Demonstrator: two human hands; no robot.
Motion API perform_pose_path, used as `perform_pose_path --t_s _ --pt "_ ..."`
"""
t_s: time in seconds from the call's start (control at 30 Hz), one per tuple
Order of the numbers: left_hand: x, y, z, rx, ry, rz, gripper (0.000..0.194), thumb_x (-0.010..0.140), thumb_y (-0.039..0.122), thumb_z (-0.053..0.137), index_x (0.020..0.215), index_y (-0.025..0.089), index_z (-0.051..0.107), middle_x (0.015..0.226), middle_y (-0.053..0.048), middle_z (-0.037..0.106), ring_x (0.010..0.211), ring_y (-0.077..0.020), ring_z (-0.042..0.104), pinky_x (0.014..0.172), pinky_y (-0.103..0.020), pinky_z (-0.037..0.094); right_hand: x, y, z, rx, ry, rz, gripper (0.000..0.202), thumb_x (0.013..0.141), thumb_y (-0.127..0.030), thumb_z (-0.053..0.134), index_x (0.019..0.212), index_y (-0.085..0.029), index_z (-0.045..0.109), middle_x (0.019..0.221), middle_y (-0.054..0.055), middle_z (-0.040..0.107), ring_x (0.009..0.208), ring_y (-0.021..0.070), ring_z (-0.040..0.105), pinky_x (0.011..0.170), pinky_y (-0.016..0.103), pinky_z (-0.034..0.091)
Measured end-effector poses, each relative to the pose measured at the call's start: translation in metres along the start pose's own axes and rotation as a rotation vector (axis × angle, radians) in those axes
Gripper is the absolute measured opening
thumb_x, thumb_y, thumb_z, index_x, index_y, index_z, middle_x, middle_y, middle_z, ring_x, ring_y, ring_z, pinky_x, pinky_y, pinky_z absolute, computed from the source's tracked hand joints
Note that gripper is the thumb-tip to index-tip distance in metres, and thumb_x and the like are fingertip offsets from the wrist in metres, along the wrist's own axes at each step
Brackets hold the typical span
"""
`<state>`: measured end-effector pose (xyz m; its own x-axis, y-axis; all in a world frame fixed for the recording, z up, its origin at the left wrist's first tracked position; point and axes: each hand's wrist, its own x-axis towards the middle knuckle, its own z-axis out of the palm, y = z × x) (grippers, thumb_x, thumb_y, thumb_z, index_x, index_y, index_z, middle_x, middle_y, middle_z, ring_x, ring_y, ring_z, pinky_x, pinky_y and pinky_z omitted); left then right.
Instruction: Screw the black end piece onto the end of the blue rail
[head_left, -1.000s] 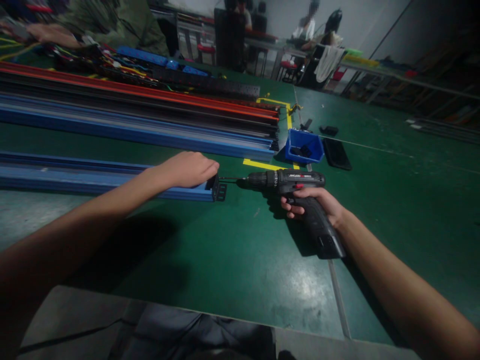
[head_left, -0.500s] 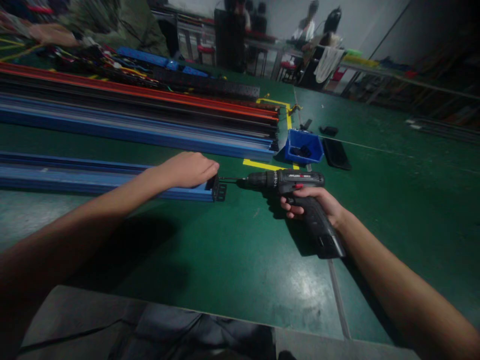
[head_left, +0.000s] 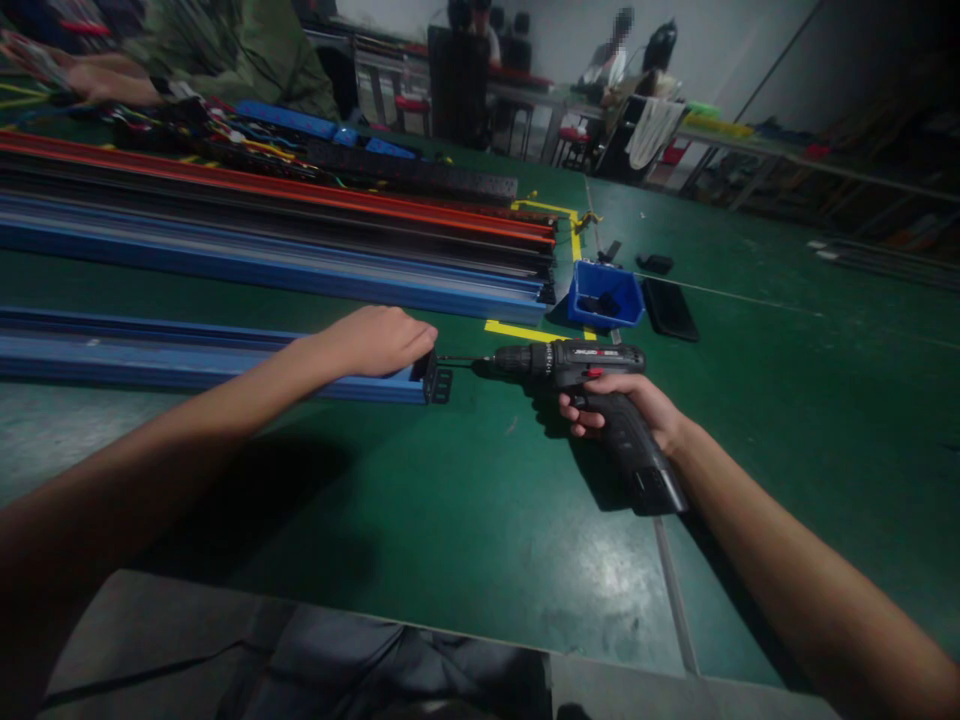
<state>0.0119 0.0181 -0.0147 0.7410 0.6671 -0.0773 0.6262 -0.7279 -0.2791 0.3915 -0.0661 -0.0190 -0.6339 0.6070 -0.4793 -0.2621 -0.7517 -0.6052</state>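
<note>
My right hand (head_left: pixel 615 405) is wrapped round the grip of a black cordless drill (head_left: pixel 570 362), whose long thin bit points left. The bit's tip reaches the black end bracket (head_left: pixel 439 384) on a blue metal profile (head_left: pixel 360 388); whether it sits in a screw is too small to tell. Over that same end of the profile lies my left hand (head_left: pixel 375 340), fingers closed on the end piece, with the fingertips partly hidden behind it. The profile runs off to the left along the green table (head_left: pixel 465 520).
Behind lie blue, black and orange profiles (head_left: pixel 300 255), with cables and blue parts further back. A blue bin (head_left: pixel 606 295) with black pieces stands beyond the drill, a black flat object (head_left: pixel 671 308) beside it. A person's hands (head_left: pixel 112 80) are at upper left; others sit further back.
My hands, the drill and the profile hold nearly the same places. At upper left, the other person's hands have shifted slightly.
</note>
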Motion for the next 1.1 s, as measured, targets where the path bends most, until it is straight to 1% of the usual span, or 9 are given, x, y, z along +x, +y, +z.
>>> perform_pose_path --t_s 0.13,0.33,0.5,0.67,0.8,0.93,1.1 --pt "0.0004 0.0002 -0.0008 0.015 -0.008 0.001 0.038 0.105 0.028 0.034 0.101 0.017 0.070 0.088 -0.012 0.077 0.077 -0.0274 0.072 0.063 -0.035 0.047 0.0004 0.0000 -0.0006 0.002 -0.007 -0.009 0.025 0.087 -0.021 0.069 0.102 -0.001 0.073 0.084 0.012 0.073 0.059 0.0101 0.063 0.076 0.027 0.062" --pt "0.0008 -0.0020 0.0021 0.018 -0.005 -0.008 0.036 0.104 0.029 0.036 0.102 0.018 0.070 0.087 -0.012 0.077 0.076 -0.0268 0.072 0.063 -0.034 0.048 0.0008 -0.0006 -0.0013 0.002 -0.015 0.012 0.024 0.087 -0.020 0.068 0.103 -0.002 0.071 0.085 0.012 0.074 0.060 0.0100 0.064 0.078 0.027 0.063" --pt "0.0014 -0.0018 0.0016 -0.009 -0.023 -0.020 0.040 0.105 0.030 0.033 0.100 0.018 0.071 0.088 -0.012 0.077 0.077 -0.0269 0.072 0.065 -0.035 0.049 0.0019 0.0004 -0.0038 0.007 -0.024 0.011 0.026 0.086 -0.022 0.070 0.103 -0.002 0.071 0.085 0.011 0.074 0.060 0.0101 0.064 0.076 0.026 0.063" --pt "0.0016 -0.0028 0.0031 -0.045 -0.007 -0.027 0.039 0.104 0.031 0.035 0.100 0.019 0.071 0.086 -0.011 0.077 0.077 -0.0259 0.072 0.071 -0.036 0.052 0.0015 0.0003 -0.0031 0.011 -0.011 0.014 0.026 0.086 -0.021 0.070 0.103 -0.002 0.071 0.084 0.011 0.074 0.060 0.0103 0.065 0.077 0.027 0.063" --pt "0.0015 -0.0026 0.0018 -0.031 -0.021 -0.017 0.039 0.104 0.031 0.034 0.100 0.019 0.071 0.088 -0.011 0.077 0.078 -0.0252 0.072 0.072 -0.035 0.053 0.0007 -0.0003 -0.0018 0.018 0.000 0.014 0.026 0.086 -0.020 0.069 0.103 -0.001 0.071 0.084 0.012 0.074 0.060 0.0107 0.065 0.077 0.027 0.063" --pt "0.0011 -0.0010 -0.0004 -0.018 -0.035 -0.021 0.041 0.104 0.031 0.031 0.101 0.018 0.071 0.089 -0.012 0.077 0.079 -0.0271 0.073 0.070 -0.036 0.053 0.0006 -0.0003 -0.0010 0.027 -0.004 0.018 0.025 0.087 -0.020 0.068 0.103 -0.001 0.070 0.084 0.012 0.074 0.060 0.0110 0.066 0.077 0.027 0.063" --pt "0.0005 -0.0009 0.0004 -0.009 0.002 -0.002 0.040 0.103 0.029 0.032 0.099 0.018 0.070 0.086 -0.012 0.077 0.076 -0.0281 0.073 0.066 -0.036 0.051 0.0006 -0.0002 -0.0007 0.028 -0.013 0.012 0.024 0.087 -0.019 0.068 0.103 -0.002 0.071 0.084 0.012 0.074 0.060 0.0112 0.065 0.077 0.027 0.063"
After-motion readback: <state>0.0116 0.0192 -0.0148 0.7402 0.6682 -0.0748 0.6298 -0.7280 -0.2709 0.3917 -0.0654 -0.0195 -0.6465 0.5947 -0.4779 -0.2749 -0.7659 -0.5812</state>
